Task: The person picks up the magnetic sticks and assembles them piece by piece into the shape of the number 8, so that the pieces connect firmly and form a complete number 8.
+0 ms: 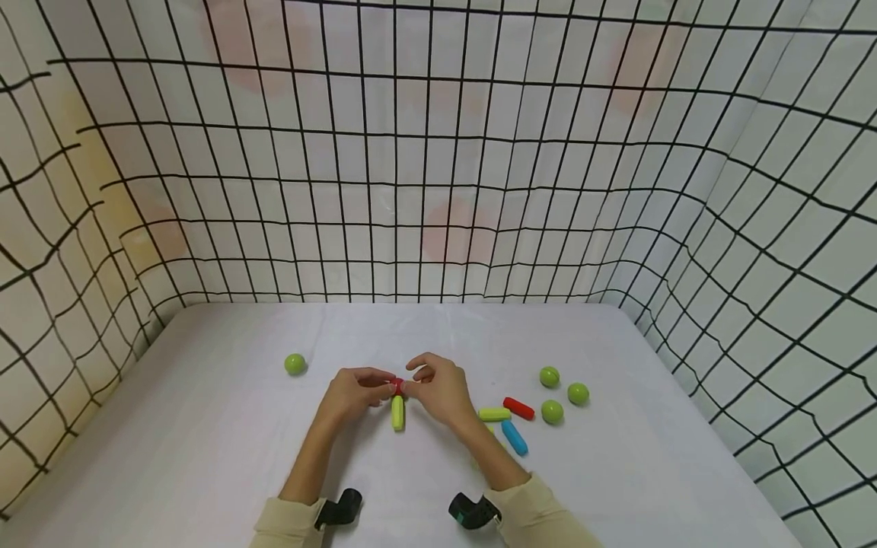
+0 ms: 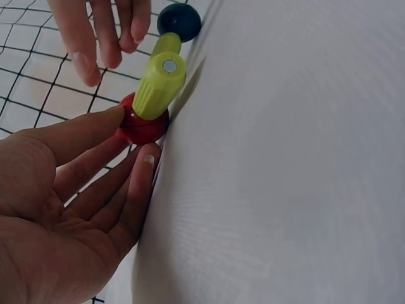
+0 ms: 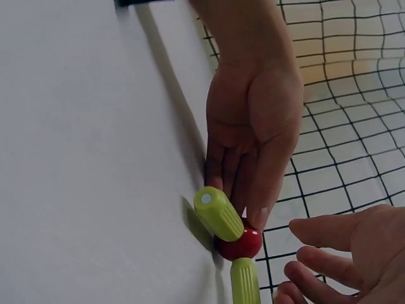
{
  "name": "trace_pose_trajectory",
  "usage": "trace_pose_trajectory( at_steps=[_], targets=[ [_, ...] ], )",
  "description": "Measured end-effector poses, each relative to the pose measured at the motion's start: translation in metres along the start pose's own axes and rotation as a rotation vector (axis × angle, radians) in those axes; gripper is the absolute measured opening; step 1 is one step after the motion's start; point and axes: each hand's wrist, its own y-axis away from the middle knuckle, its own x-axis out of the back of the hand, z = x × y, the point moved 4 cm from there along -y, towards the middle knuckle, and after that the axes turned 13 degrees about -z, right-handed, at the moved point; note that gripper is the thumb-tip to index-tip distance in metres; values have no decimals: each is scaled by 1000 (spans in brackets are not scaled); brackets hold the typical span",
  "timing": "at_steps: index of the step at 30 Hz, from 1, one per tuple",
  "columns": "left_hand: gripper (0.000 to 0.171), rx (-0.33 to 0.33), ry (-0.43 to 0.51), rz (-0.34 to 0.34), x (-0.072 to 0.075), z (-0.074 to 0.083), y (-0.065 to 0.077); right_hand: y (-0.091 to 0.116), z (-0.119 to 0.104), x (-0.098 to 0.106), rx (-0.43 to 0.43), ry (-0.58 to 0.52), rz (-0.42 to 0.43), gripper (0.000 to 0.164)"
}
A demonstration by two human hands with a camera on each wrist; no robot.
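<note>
My left hand (image 1: 351, 394) pinches a shiny red ball (image 2: 144, 126) between thumb and fingertips, low over the white table. From this ball a yellow-green toy rod (image 2: 158, 88) sticks out toward me, with a grey disc in its end. A second yellow-green rod (image 3: 244, 280) joins the ball on another side, and beyond it a dark blue ball (image 2: 180, 22) shows in the left wrist view. My right hand (image 1: 438, 388) hovers beside the joined pieces, fingers loosely extended and apart from the red ball in both wrist views. In the head view it hides the blue ball.
Right of my hands lie a red rod (image 1: 518, 408), a blue rod (image 1: 514, 438) and a yellow-green rod (image 1: 495, 414). Near them sit green balls (image 1: 552, 412); another green ball (image 1: 294, 364) lies to the left. Black netting (image 1: 425, 183) rises around the table (image 1: 226, 426).
</note>
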Motion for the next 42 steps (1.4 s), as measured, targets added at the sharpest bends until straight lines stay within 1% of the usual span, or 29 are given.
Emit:
trace_pose_trajectory(
  at_steps=[3, 5, 9, 11, 15, 17, 23, 31, 38, 42],
  targets=[
    [21, 5, 11, -1, 0, -1, 0, -6, -4, 4, 24, 62, 9, 25],
    [21, 9, 14, -3, 0, -1, 0, -10, -3, 5, 24, 103, 4, 25],
    [21, 18, 9, -6, -1, -2, -1, -15, 4, 6, -19, 153, -26, 24],
    [20, 17, 2, -2, 0, -2, -1, -17, 8, 5, -45, 159, -46, 24],
    [19, 5, -9, 4, 0, -1, -1, -20, 16, 2, -98, 147, -90, 24],
    [19, 2, -7, 5, 0, -1, -1, -21, 19, 1, -111, 140, -103, 23],
    [20, 9, -11, 7, 0, -3, -2, -22, 23, -3, -97, 97, -115, 24],
    [20, 29, -19, 12, -1, -1, -1, -20, 27, -5, -117, 84, -126, 20],
    [21, 23, -26, 13, -1, -1, -1, -20, 28, -6, -133, 63, -125, 20],
    [21, 42, -29, 18, 0, -2, 1, -21, 29, -7, -135, 47, -133, 20]
  ],
)
